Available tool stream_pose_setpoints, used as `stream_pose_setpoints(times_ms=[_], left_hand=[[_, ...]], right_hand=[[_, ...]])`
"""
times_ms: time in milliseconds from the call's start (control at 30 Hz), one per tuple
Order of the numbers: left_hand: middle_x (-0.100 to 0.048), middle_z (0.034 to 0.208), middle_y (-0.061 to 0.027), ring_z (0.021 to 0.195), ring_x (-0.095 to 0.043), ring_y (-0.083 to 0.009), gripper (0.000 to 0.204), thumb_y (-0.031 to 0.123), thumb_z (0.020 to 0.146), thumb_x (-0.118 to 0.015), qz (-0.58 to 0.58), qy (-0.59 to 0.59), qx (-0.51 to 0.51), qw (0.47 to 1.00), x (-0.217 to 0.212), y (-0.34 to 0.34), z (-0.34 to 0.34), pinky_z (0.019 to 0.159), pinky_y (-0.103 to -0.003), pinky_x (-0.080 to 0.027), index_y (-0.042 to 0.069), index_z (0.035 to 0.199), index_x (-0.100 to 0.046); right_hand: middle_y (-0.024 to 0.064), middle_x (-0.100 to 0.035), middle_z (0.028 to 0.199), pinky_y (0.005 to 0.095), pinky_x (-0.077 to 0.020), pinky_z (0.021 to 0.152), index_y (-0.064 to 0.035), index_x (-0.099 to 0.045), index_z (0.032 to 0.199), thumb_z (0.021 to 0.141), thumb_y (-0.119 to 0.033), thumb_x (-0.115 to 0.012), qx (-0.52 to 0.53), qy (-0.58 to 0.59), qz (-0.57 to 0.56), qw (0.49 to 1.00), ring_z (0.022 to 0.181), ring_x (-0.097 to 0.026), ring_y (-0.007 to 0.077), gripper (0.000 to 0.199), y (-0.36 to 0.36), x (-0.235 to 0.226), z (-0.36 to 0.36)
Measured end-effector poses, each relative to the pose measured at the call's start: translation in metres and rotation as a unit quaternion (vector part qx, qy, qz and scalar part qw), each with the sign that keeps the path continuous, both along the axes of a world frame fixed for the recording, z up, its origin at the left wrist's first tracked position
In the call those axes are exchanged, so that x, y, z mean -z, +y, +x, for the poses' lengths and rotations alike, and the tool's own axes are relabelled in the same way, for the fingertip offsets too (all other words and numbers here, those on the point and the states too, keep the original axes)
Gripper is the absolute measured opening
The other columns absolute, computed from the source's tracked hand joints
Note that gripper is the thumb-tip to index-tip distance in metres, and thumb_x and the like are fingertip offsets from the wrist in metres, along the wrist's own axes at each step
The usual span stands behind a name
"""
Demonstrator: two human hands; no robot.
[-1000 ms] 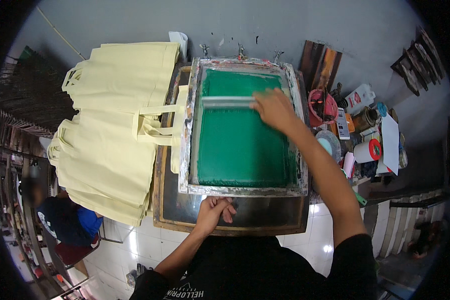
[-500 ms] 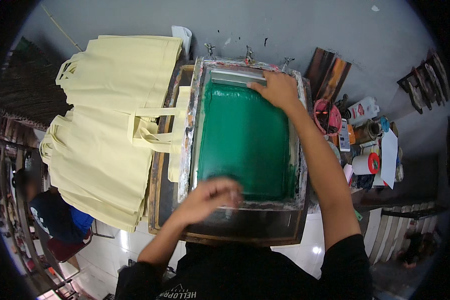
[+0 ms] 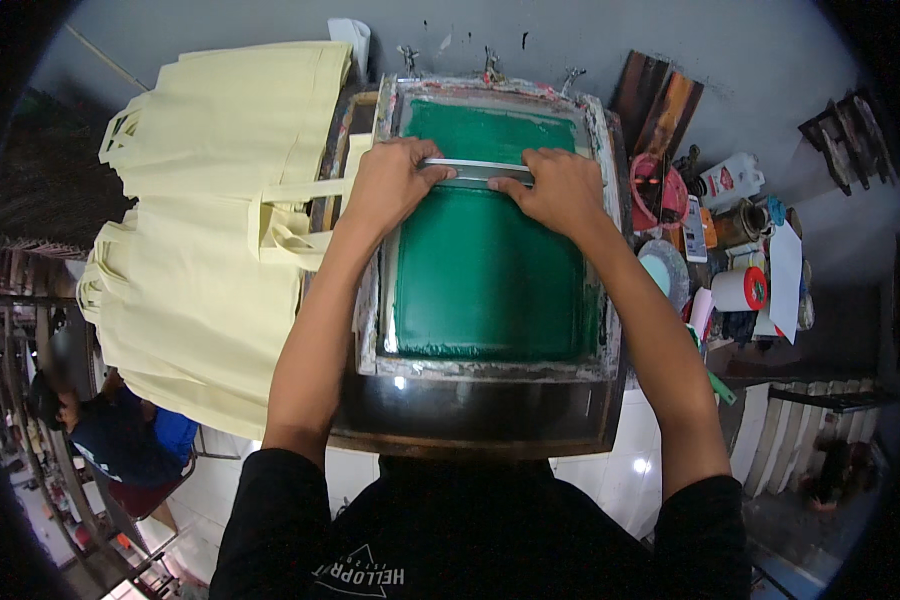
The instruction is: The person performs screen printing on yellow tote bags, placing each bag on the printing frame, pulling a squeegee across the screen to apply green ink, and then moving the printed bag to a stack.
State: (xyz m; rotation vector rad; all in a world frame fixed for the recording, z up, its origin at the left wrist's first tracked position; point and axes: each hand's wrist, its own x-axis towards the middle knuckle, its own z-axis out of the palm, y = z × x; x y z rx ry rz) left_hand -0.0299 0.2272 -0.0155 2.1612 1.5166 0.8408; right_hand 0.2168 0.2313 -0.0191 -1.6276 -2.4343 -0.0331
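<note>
A screen-printing frame [image 3: 370,300] with ink-smeared edges lies on a dark board in front of me. Green ink [image 3: 490,270] covers most of its mesh. Across the upper part of the mesh sits a squeegee [image 3: 475,170] with a pale metal edge. My left hand [image 3: 400,180] grips its left end, the thumb on the near side. At the other end my right hand [image 3: 560,190] holds it the same way. Beneath the frame's left side a pale yellow tote bag [image 3: 358,152] sticks out, partly hidden by my left hand and forearm.
Stacks of pale yellow tote bags [image 3: 210,270] fill the left side. Clamps [image 3: 492,65] stand behind the frame by the grey wall. To the right are a pink container [image 3: 658,190], a phone [image 3: 695,230], a white bottle [image 3: 733,180] and jars. A person [image 3: 120,440] sits at the lower left.
My left hand has come up from the frame's near edge and taken hold of the squeegee. The squeegee has moved from the far end toward me, leaving green mesh behind it.
</note>
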Motion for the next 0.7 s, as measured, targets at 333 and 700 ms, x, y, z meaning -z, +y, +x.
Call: stream_pose_setpoints(times_ms=[333, 700], left_hand=[[-0.069, 0.086, -0.0141, 0.083, -0.066, -0.0333, 0.023, 0.024, 0.084, -0.080, -0.036, 0.044, 0.012, 0.998, -0.008, -0.131, -0.003, 0.074, -0.042, -0.051, 0.004, 0.094, -0.076], [-0.065, 0.132, -0.0157, 0.125, -0.058, -0.0363, 0.076, 0.028, 0.069, -0.091, 0.085, -0.076, 0.022, 0.993, 0.024, -0.222, -0.023, 0.107, -0.048, -0.040, 0.005, 0.135, -0.060]], right_hand=[[0.0102, -0.061, 0.071, 0.0446, -0.0504, 0.060, -0.0070, -0.063, 0.076, 0.082, -0.056, -0.075, -0.031, 0.061, 0.048, 0.996, 0.068, -0.064, 0.0315, 0.051, -0.128, 0.016, 0.002], [0.0057, -0.060, 0.084, 0.0382, -0.0506, 0.071, -0.0101, -0.062, 0.085, 0.071, -0.028, -0.079, -0.068, 0.040, 0.094, 0.992, 0.083, -0.062, 0.0242, 0.029, -0.214, 0.027, 0.005]])
